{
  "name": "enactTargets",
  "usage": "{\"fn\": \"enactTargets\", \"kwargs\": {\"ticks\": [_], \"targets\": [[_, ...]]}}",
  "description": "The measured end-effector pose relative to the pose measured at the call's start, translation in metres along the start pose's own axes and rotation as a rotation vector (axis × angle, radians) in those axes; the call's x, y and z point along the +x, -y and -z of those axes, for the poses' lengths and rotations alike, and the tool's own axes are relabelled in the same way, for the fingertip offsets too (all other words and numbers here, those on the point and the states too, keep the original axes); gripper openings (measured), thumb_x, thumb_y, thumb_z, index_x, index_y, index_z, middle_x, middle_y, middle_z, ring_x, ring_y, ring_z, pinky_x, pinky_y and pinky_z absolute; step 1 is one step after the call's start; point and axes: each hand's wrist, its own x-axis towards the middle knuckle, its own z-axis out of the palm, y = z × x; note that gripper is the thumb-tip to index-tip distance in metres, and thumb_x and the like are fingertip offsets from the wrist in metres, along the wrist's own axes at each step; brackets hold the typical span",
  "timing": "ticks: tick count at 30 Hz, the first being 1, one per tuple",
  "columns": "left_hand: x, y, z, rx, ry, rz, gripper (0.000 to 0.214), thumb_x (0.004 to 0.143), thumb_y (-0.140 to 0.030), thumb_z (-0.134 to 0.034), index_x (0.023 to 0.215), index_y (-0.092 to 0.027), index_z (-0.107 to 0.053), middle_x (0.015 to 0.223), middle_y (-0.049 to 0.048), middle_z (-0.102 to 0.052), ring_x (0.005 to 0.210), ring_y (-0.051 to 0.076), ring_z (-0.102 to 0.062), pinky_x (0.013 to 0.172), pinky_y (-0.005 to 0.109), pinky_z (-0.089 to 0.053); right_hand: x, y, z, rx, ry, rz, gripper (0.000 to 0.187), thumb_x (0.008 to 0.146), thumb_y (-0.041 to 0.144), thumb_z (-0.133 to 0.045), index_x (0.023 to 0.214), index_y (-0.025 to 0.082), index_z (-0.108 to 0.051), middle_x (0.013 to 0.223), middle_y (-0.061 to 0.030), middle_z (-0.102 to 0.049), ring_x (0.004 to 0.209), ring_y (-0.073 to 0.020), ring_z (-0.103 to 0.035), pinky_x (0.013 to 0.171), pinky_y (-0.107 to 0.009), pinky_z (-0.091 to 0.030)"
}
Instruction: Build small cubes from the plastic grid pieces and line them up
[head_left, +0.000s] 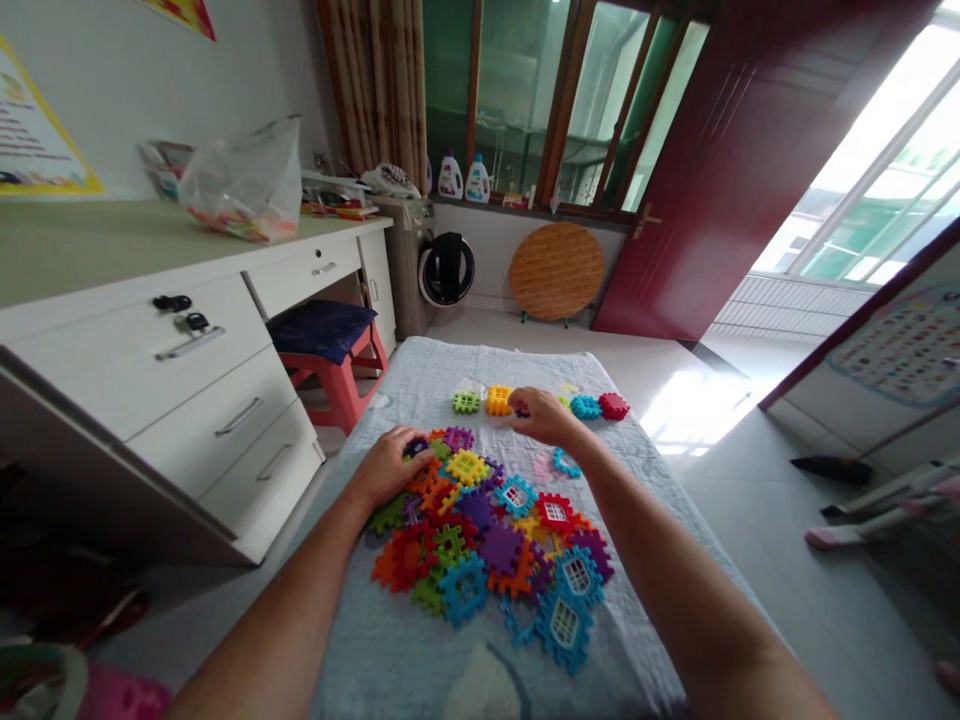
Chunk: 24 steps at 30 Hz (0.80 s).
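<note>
Colourful plastic interlocking tiles with toothed edges lie in a loose pile (480,530) on the cloth-covered table. At the pile's far left edge, my left hand (390,465) has its thumb and fingers around a dark purple tile (415,449). My right hand (541,416) is over a row of small stacks, fingers pinched together. A bit of dark purple tile (523,412) shows beneath its fingertips, mostly hidden. Left of that hand stand a yellow stack (499,401) and a green stack (466,403). Right of it are a blue stack (586,407) and a red stack (614,406), with some green partly behind my wrist.
A pale patterned cloth (495,365) covers the table. Along the left runs a white desk (202,400) with a plastic bag (244,185) on top. A red stool (337,385) stands beside it. Farther back are a washing machine (411,265) and a round wooden board (556,270).
</note>
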Motion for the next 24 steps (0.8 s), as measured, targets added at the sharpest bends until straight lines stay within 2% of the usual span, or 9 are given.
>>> {"fn": "enactTargets", "kwargs": {"ticks": [1,3,7,10,16,19,24], "targets": [[0.0,0.0,0.0,0.001,-0.004,-0.001,0.035,0.08,-0.049,-0.053,0.096,-0.02,-0.064,0.102,0.0066,-0.064,0.098,0.023,-0.06,0.092,0.036,-0.045,-0.014,0.005,0.0,0.029,0.082,0.035,0.025,0.074,0.027,-0.063,0.097,0.016,-0.063,0.09,-0.0047,-0.065,0.081,-0.017,-0.057,0.073,-0.027,-0.039],[0.0,-0.002,0.0,0.004,-0.016,-0.006,0.032,0.08,-0.047,-0.054,0.095,-0.02,-0.064,0.102,0.0066,-0.065,0.097,0.023,-0.06,0.091,0.035,-0.046,-0.042,0.018,-0.003,0.032,0.186,0.071,0.032,0.072,0.038,-0.069,0.094,0.016,-0.063,0.09,-0.0054,-0.065,0.078,-0.0172,-0.057,0.069,-0.026,-0.039],[-0.001,-0.005,0.0,0.009,-0.028,-0.021,0.031,0.08,-0.046,-0.055,0.093,-0.019,-0.064,0.1,0.0065,-0.065,0.096,0.022,-0.06,0.091,0.034,-0.046,-0.076,0.039,-0.014,-0.082,0.227,0.006,0.046,0.066,0.051,-0.071,0.096,0.017,-0.062,0.094,-0.0089,-0.065,0.083,-0.0211,-0.059,0.069,-0.028,-0.039],[-0.001,-0.003,-0.001,0.014,-0.029,-0.027,0.032,0.08,-0.047,-0.054,0.094,-0.019,-0.064,0.1,0.0062,-0.066,0.096,0.022,-0.061,0.09,0.034,-0.046,-0.081,0.042,-0.018,-0.085,0.202,0.003,0.042,0.067,0.044,-0.069,0.098,0.017,-0.063,0.095,-0.0099,-0.066,0.085,-0.0223,-0.06,0.07,-0.028,-0.04],[0.001,0.005,-0.003,0.028,-0.019,-0.029,0.035,0.081,-0.049,-0.053,0.096,-0.02,-0.064,0.102,0.0059,-0.065,0.097,0.022,-0.061,0.093,0.034,-0.045,-0.077,0.029,-0.01,0.108,0.098,-0.081,0.024,0.075,0.017,-0.053,0.093,0.017,-0.068,0.088,-0.005,-0.07,0.078,-0.017,-0.061,0.07,-0.024,-0.04],[0.001,0.005,-0.003,0.025,-0.014,-0.027,0.034,0.081,-0.049,-0.053,0.097,-0.02,-0.064,0.103,0.006,-0.065,0.098,0.022,-0.06,0.092,0.033,-0.045,-0.078,0.022,-0.012,0.157,0.032,-0.102,0.025,0.082,0.014,-0.043,0.087,0.017,-0.068,0.075,-0.0028,-0.068,0.069,-0.0144,-0.059,0.066,-0.023,-0.038],[0.0,-0.003,0.0,0.004,-0.018,-0.01,0.033,0.079,-0.048,-0.055,0.094,-0.021,-0.064,0.1,0.0061,-0.066,0.095,0.022,-0.061,0.09,0.034,-0.047,-0.074,0.011,-0.026,0.187,-0.051,-0.152,0.029,0.09,0.02,-0.037,0.104,0.017,-0.063,0.077,-0.0023,-0.065,0.07,-0.0147,-0.058,0.068,-0.023,-0.039]]}}
